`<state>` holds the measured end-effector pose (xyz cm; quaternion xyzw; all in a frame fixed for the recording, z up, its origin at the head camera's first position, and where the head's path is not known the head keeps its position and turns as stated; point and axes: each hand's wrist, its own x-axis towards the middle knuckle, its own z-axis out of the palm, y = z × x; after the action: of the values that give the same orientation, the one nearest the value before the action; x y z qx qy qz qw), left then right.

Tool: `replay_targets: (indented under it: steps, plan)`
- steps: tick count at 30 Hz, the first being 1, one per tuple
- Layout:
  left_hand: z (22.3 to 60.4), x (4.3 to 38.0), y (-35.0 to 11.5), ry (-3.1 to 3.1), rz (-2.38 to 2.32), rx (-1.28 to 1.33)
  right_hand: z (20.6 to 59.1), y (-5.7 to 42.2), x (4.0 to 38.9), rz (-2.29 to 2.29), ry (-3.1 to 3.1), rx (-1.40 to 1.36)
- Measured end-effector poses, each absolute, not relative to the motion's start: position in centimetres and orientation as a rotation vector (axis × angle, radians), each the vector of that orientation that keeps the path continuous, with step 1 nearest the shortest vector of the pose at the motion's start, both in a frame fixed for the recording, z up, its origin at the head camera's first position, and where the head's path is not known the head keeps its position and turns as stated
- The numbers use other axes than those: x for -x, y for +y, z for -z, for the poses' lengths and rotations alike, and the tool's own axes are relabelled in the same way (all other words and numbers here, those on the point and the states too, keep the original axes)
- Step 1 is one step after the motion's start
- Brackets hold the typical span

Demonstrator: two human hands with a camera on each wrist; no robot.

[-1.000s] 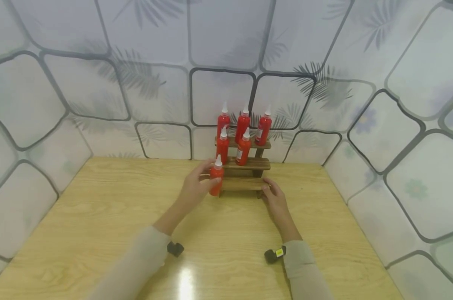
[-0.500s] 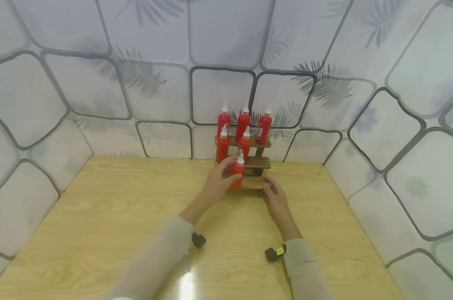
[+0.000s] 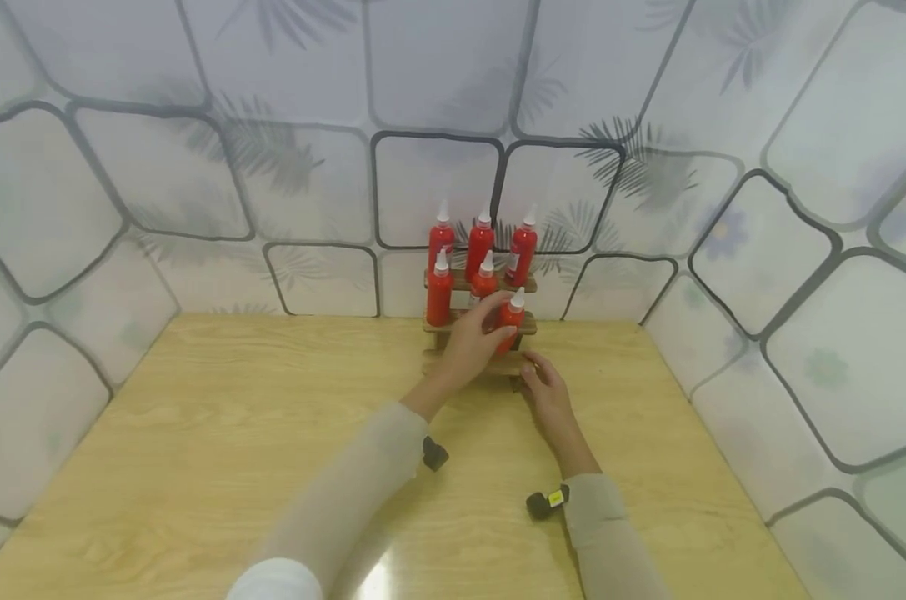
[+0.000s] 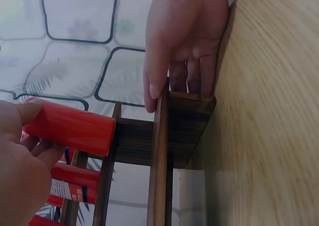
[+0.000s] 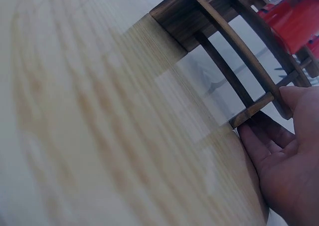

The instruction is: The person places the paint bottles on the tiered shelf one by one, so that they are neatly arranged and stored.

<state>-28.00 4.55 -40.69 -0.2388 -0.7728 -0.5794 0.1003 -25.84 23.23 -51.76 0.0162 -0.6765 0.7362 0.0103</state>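
Note:
A red squeeze bottle with a pointed white nozzle is held by my left hand, thumb and fingers around its sides. Its base is by the right end of the middle tier of a three-tier wooden rack; whether it touches the board I cannot tell. My right hand grips the right end of the rack's lowest tier, with the thumb on the board and fingers by the leg. Two red bottles stand on the middle tier, the right one partly hidden by my left hand. Three more bottles line the top tier.
The rack stands on a light wood-grain table, close to a patterned back wall. Another patterned wall rises along the right side.
My left hand has carried the bottle from the lowest tier's left end rightward and up to the middle tier's right end. My right hand has kept its grip on the rack.

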Motion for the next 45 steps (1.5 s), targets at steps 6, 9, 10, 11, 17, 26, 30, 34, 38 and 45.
replay_targets:
  steps: [6, 9, 10, 11, 17, 26, 30, 34, 38, 45]
  plan:
    - [40.5, 29.1, 5.9, -2.212, 1.785, 0.752, 51.7, 23.0, 26.0, -2.308, -2.115, -0.028]
    - [40.3, 29.5, 6.6, -2.168, 1.827, 0.756, 51.6, 23.0, 26.0, -2.295, -2.126, -0.029]
    - [40.3, 29.6, 6.8, -2.161, 1.840, 0.750, 51.6, 23.0, 26.0, -2.290, -2.127, -0.032]
    - [40.3, 29.7, 7.1, -2.151, 1.852, 0.745, 51.6, 23.0, 26.0, -2.294, -2.124, -0.035]
    - [40.2, 30.4, 8.8, -2.194, 1.689, 0.693, 51.6, 23.2, 25.9, -2.295, -2.106, -0.057]
    - [40.2, 31.1, 10.4, -2.269, 1.541, 0.542, 51.9, 23.6, 25.8, -2.295, -2.125, -0.091]
    - [40.5, 31.4, 10.8, -2.243, 1.499, 0.511, 52.0, 23.5, 26.0, -2.308, -2.129, -0.076]
    - [40.5, 31.6, 11.0, -2.213, 1.512, 0.480, 51.9, 23.2, 26.2, -2.318, -2.121, -0.063]
    - [40.3, 31.7, 11.5, -2.220, 1.541, 0.445, 51.9, 23.2, 26.2, -2.311, -2.115, -0.064]
    - [40.2, 31.7, 12.2, -2.222, 1.553, 0.377, 51.9, 23.4, 26.1, -2.307, -2.101, -0.099]
